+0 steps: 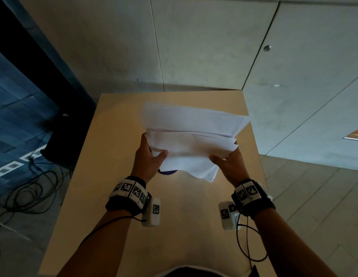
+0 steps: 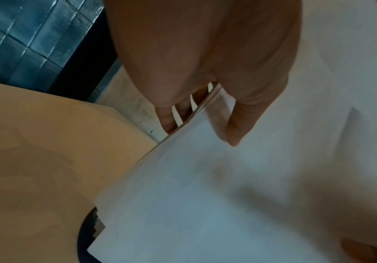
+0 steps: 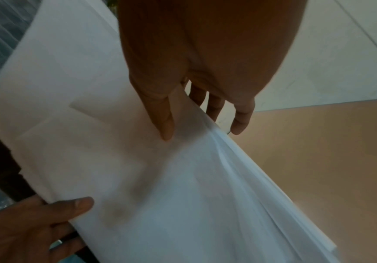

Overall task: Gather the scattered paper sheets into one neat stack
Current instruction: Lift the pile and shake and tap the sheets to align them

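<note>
Both hands hold the loose bundle of white paper sheets (image 1: pixel 191 140) above the bare tan wooden counter (image 1: pixel 122 124). The left hand (image 1: pixel 149 159) pinches its left edge, thumb on top and fingers (image 2: pixel 167 121) beneath; the right hand (image 1: pixel 230 163) clamps the right edge likewise. Sheet edges fan unevenly, so this two-sided grip probably serves squaring. Below the left thumb a dark purple object (image 1: pixel 167 172) peeks out; it might obstruct tapping down.

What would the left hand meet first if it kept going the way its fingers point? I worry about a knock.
Probably nothing near: the left hand grips the paper sheets, pointing over the bare table toward the wall; depth unclear.
</note>
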Demonstrator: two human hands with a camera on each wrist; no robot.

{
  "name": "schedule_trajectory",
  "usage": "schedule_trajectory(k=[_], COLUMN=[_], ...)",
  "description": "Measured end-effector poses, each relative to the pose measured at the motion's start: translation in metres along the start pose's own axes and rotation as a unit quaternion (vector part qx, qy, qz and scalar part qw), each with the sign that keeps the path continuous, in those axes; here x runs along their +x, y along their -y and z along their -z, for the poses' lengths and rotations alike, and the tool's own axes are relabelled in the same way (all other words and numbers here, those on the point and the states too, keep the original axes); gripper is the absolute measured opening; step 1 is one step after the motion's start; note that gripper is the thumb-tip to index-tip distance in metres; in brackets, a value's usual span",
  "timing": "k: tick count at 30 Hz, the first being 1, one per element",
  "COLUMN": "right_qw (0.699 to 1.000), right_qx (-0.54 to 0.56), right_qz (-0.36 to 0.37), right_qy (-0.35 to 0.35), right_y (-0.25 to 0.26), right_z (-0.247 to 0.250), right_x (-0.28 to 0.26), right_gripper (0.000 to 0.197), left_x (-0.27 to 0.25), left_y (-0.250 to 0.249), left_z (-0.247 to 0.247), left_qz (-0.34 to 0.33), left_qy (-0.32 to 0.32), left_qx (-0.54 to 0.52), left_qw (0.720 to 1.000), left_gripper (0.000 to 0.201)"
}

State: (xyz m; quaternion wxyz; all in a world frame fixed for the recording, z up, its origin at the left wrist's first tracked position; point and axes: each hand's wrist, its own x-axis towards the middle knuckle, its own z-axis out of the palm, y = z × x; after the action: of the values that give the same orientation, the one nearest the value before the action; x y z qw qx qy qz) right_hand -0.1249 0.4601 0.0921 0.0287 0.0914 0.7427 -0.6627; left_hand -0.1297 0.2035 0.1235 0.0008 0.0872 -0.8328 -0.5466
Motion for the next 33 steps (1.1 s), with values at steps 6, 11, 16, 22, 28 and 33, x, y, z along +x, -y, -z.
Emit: schedule_trajectory(k=[6,11,16,22,28,33], right_qw=[1.000,0.997,0.983,0.977,0.980,0.974], right_qx=[-0.024,-0.074,-0.178,-0.211,-0.194,-0.227], right_qz=[0.000,-0.029,-0.046,-0.007,0.034,-0.002], right_qy=[0.009,0.010,-0.029,-0.042,-0.037,-0.008], right_y=[-0.008,-0.016,-0.020,0.012,0.028,0.000], right_z=[-0.003,-0.007,-0.011,-0.004,-0.006,-0.006], right_x=[0.001,0.000,0.002,0.005,-0.002,-0.003], right_gripper=[0.062,0.060,0.037,0.024,0.030,0.037], left_x=[0.004,0.003,0.005,0.009,0.002,-0.002], left_y=[0.021,0.032,0.039,0.024,0.020,0.035], left_z=[-0.005,-0.011,-0.014,-0.002,0.001,-0.002], left_qz=[0.039,0.059,0.046,-0.036,-0.049,-0.006], left_qy=[0.031,0.047,0.057,0.011,0.001,0.024], left_qx=[0.031,0.068,0.120,0.134,0.102,0.096], left_qw=[0.998,0.995,0.990,0.990,0.994,0.995], left_gripper=[0.082,0.076,0.059,0.029,0.043,0.042])
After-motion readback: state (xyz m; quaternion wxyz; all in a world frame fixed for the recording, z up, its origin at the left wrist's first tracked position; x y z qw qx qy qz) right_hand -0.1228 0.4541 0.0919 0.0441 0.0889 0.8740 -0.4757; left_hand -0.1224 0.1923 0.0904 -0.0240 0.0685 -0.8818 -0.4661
